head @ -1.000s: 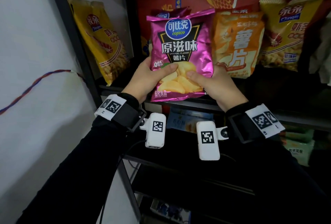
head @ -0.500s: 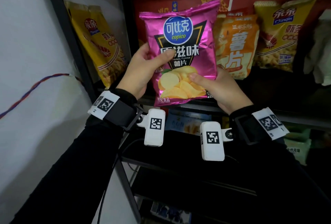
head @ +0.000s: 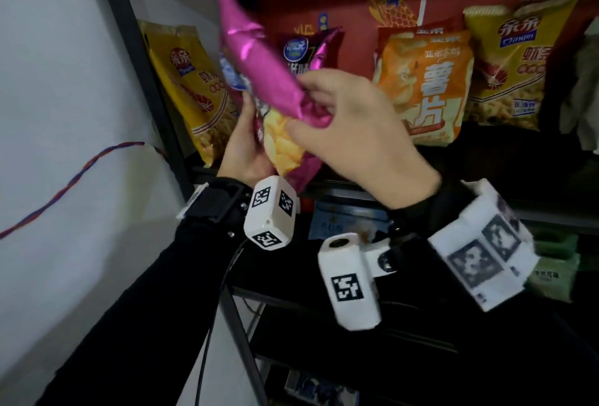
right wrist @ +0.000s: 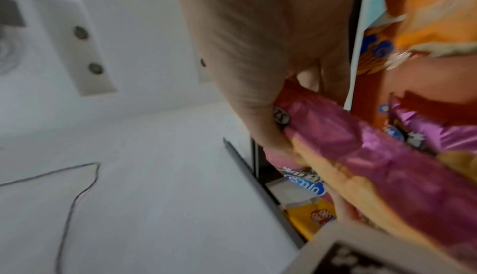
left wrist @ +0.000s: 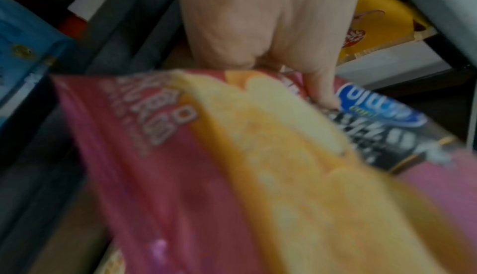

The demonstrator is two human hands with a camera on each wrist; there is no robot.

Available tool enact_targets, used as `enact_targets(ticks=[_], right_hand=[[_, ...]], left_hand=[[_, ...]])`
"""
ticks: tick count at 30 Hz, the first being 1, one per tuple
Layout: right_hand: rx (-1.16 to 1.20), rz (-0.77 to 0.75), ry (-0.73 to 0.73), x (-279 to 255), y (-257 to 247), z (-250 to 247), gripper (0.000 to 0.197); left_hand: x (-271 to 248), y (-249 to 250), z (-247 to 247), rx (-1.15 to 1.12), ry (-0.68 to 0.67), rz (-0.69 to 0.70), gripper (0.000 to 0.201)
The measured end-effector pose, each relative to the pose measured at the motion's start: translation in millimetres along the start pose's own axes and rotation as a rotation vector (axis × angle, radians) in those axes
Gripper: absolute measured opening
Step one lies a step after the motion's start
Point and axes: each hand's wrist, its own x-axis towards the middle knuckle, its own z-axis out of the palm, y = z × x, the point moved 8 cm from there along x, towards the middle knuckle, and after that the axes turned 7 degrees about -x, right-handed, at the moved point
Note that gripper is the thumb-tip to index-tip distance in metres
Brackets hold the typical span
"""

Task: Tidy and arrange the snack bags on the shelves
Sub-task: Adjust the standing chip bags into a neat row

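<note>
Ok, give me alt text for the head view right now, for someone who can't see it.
Both hands hold a pink chip bag tilted edge-on before a dark shelf: the left hand grips its lower part, the right hand pinches its side. Behind stand another pink bag, an orange bag and two yellow bags.

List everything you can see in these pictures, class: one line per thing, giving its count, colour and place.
Held chip bag: one, pink, turned edge-on in front of the shelf, in both hands.
Second chip bag: one, pink and black, on the shelf behind it.
Prawn-cracker bags: two, yellow, at the shelf's left and right ends.
Potato-chip bag: one, orange, shelf middle.
Shelf frame: one, black, against the wall.
Cable: one, red and blue, on the white wall.
Left hand: grips the held bag's lower left.
Right hand: fingers pinch its edge.
</note>
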Motion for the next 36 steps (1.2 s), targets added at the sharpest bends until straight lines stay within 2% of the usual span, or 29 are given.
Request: enact_targets(ticks=[2,4,6,7,9,12,16,17,19,21,24,27,29,31,33,35,36], right_hand=[[-0.095,-0.042,0.025,0.9,-6.0,3.1,0.039],[-0.153,-0.037,0.083,1.3,3.0,-4.4,0.037],[-0.232,-0.017,0.148,0.4,15.8,-16.0,0.037],[-0.272,-0.018,0.168,-0.3,19.3,-19.6,0.037],[-0.336,-0.075,0.18,-2.4,17.7,-20.3,0.037],[-0.404,-0.178,0.176,-6.6,7.1,-16.6,0.037],[-0.385,-0.253,0.228,-10.8,2.7,-27.2,0.038],[-0.331,-0.212,0.228,-10.2,8.8,-30.0,0.041],[-0.052,-0.027,0.231,-11.9,30.1,-36.1,0.046],[0.241,0.099,0.268,-19.0,46.8,-37.1,0.037],[0.368,0.078,0.341,-32.9,48.1,-32.8,0.019],[0.333,0.031,0.408,-45.0,45.0,-29.5,0.028],[0.358,0.055,0.43,-45.0,48.3,-31.1,0.027],[0.545,0.19,0.497,-40.9,64.8,-38.6,0.021],[0.926,0.407,0.527,-34.3,89.6,-35.9,0.012],[1.213,0.612,0.431,-24.7,104.6,-23.0,0.007],[1.305,0.706,0.363,-21.4,106.5,-15.0,0.008]], left_hand=[[-0.5,1.5,0.1,-0.062,-0.025,0.03,0.069],[3.9,19.2,-10.5,0.138,0.113,0.173,0.051],[0.1,48.6,-18.1,0.359,0.293,0.35,0.055],[-3.3,62.4,-13.2,0.443,0.303,0.442,0.058],[-4.0,77.9,8.6,0.589,0.169,0.544,0.051],[-4.3,90.0,36.9,0.814,0.043,0.574,0.039],[0.3,104.5,47.3,0.79,0.009,0.553,0.03],[1.0,103.6,50.4,0.76,-0.038,0.53,0.022],[3.6,101.4,53.6,0.673,-0.098,0.489,0.013],[6.0,101.2,50.6,0.55,-0.066,0.477,0.018],[9.4,94.5,43.8,0.371,-0.021,0.455,0.029],[9.1,85.4,39.1,0.315,0.043,0.431,0.034],[9.4,80.0,36.7,0.343,0.084,0.412,0.048],[9.3,77.9,38.2,0.425,0.095,0.407,0.051],[7.9,76.2,35.5,0.537,0.15,0.382,0.058],[3.9,68.0,31.1,0.633,0.209,0.286,0.076],[1.2,61.2,31.8,0.66,0.214,0.225,0.076]])
